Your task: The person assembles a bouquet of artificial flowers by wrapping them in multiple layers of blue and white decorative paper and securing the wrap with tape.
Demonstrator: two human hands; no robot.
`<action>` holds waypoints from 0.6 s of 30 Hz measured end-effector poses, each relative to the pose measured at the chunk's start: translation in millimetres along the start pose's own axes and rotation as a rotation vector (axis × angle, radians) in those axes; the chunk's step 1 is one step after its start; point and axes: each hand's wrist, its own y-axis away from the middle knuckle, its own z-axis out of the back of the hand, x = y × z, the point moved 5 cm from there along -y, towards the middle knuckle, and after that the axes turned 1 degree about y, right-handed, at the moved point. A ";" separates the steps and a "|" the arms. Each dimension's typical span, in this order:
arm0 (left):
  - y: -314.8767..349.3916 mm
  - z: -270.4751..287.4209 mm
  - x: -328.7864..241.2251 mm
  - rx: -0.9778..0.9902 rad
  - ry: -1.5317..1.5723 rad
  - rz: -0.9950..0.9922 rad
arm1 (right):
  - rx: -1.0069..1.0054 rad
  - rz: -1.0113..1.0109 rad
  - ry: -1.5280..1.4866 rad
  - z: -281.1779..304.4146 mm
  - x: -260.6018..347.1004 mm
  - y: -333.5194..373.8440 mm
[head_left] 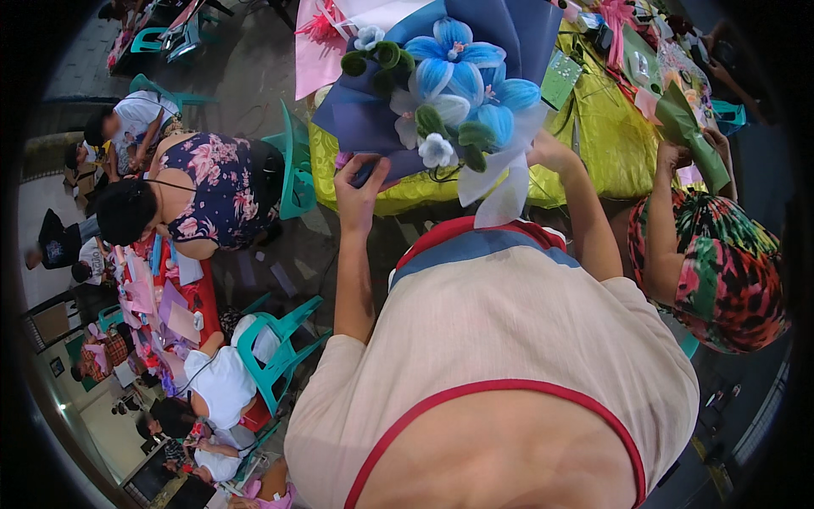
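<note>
A bouquet [462, 81] of fuzzy blue and white handmade flowers with green leaves lies before me at the table's near edge. Dark blue-violet wrapping paper [352, 119] surrounds it, and a sheer white ribbon [500, 191] hangs from its lower right. At the bouquet's lower left, my left hand [360, 188] is closed on the wrapping's edge. Something small and dark shows between its fingers; I cannot make out its kind. My right hand [553, 154] grips the bouquet's right side by the white ribbon, its fingertips hidden behind the material.
Yellow cloth covers the table [602, 161], with a green glittery sheet [560, 79] and craft supplies. At right, a person [708, 263] holds green wrapping paper [691, 136]. Teal chairs [275, 348] and seated people are on the left, around a red table [203, 297] strewn with papers.
</note>
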 end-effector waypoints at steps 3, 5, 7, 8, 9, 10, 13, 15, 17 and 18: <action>-8.8 4.2 -2.8 -0.063 -0.219 -0.051 | 0.015 0.006 -0.062 -1.0 1.0 -4.1; -11.9 0.8 -9.0 -0.091 -0.345 -0.104 | 0.014 0.005 -0.047 -0.3 -0.1 -4.8; -13.3 -8.2 -16.3 -0.110 -0.451 -0.184 | 0.005 -0.002 -0.001 2.2 -2.2 -5.0; -14.0 -12.8 -18.9 -0.097 -0.443 -0.193 | 0.009 -0.006 0.014 5.3 -5.4 -5.3; -14.6 -17.2 -21.6 -0.083 -0.434 -0.202 | 0.013 -0.009 0.030 9.8 -10.2 -5.9; -15.1 -18.3 -24.1 -0.073 -0.428 -0.212 | 0.020 -0.011 0.043 9.8 -10.5 -7.8; -20.8 -7.7 -7.0 -0.032 0.161 -0.021 | -0.049 -0.012 -0.006 9.0 -11.1 -5.0; -15.7 -13.3 -13.7 0.016 0.242 -0.137 | -0.044 -0.023 -0.031 7.2 -9.8 -3.9; -6.8 -21.8 -20.6 0.090 0.380 -0.174 | -0.052 -0.024 -0.035 7.4 -8.6 -1.8; -3.1 -24.9 -21.5 0.135 0.477 -0.153 | -0.056 -0.021 -0.026 7.9 -8.3 -1.3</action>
